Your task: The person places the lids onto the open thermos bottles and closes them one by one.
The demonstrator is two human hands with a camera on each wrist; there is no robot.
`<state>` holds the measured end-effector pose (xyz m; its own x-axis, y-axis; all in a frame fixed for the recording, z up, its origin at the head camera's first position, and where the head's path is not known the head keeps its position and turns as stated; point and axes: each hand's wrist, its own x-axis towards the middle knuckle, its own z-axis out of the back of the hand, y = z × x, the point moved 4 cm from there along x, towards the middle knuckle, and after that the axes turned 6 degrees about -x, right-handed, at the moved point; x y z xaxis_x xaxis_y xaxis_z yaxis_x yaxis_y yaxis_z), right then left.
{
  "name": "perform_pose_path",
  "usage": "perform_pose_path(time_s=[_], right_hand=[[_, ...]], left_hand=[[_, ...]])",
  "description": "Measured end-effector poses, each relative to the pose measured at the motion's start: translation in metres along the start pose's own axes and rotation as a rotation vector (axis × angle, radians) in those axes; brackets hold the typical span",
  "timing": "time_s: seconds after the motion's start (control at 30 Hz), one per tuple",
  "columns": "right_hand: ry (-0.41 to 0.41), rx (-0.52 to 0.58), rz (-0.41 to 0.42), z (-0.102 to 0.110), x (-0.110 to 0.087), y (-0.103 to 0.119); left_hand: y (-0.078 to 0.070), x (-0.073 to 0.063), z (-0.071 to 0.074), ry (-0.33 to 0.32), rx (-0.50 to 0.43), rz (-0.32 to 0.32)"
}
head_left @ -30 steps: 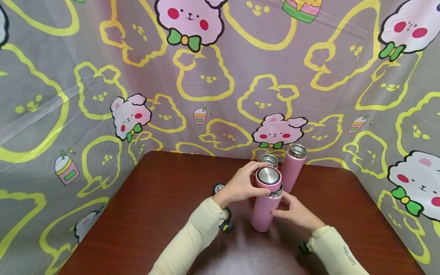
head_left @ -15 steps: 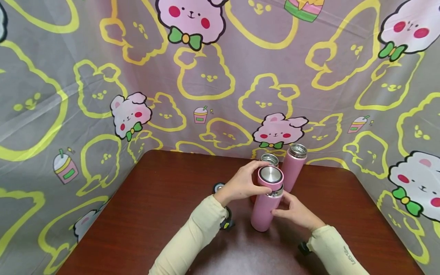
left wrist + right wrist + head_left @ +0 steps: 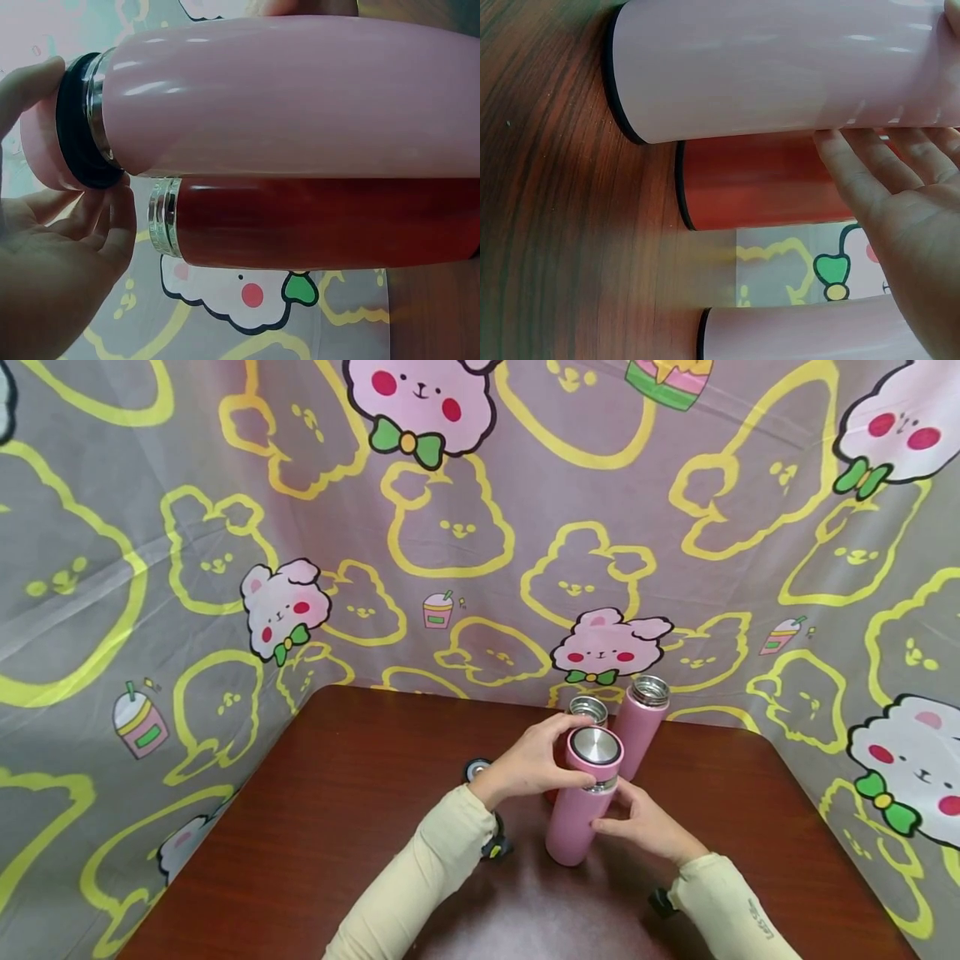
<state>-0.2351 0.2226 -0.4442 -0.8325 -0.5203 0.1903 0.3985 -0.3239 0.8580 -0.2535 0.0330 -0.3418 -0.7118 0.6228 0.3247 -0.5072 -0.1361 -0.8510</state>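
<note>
A pink thermos bottle point(image 3: 573, 827) stands upright on the table, and my right hand point(image 3: 652, 822) grips its side, thumb toward me. My left hand point(image 3: 525, 758) holds a pink lid point(image 3: 596, 747) with a steel top by its rim, at the bottle's mouth. In the left wrist view, the lid's black lower edge point(image 3: 79, 124) meets the steel neck point(image 3: 96, 109), part of which still shows. Just behind stands a red bottle point(image 3: 322, 225) without a lid, mostly hidden in the head view. Farther back right is another uncapped pink bottle point(image 3: 640, 735).
On the brown table point(image 3: 360, 760), a round lid-like piece point(image 3: 477, 768) lies partly behind my left wrist. A dark object point(image 3: 495, 846) shows beside the left sleeve, partly hidden. Patterned cloth point(image 3: 457, 568) hangs along the table's back and sides.
The lid has shifted slightly right and then down onto the bottle's mouth, so less of the steel neck shows. My right hand and the bottle have barely moved.
</note>
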Motion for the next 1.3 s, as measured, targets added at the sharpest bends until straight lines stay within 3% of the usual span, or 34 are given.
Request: perform_pose_path(time_s=[0.57,0.83,1.17,1.3], right_hand=[[0.019,0.018,0.026,-0.001,-0.001,0.002],[-0.002,0.002,0.018,0.000,-0.001,0.001],[0.009,0.013,0.030,0.000,-0.001,0.002],[0.007,0.017,0.021,0.000,-0.001,0.002]], left_hand=[[-0.001,0.002,0.000,0.017,0.030,-0.027],[-0.001,0.004,-0.006,0.066,0.056,-0.051],[0.008,0.002,-0.009,0.044,-0.007,-0.052],[0.012,0.001,-0.011,-0.001,-0.032,-0.024]])
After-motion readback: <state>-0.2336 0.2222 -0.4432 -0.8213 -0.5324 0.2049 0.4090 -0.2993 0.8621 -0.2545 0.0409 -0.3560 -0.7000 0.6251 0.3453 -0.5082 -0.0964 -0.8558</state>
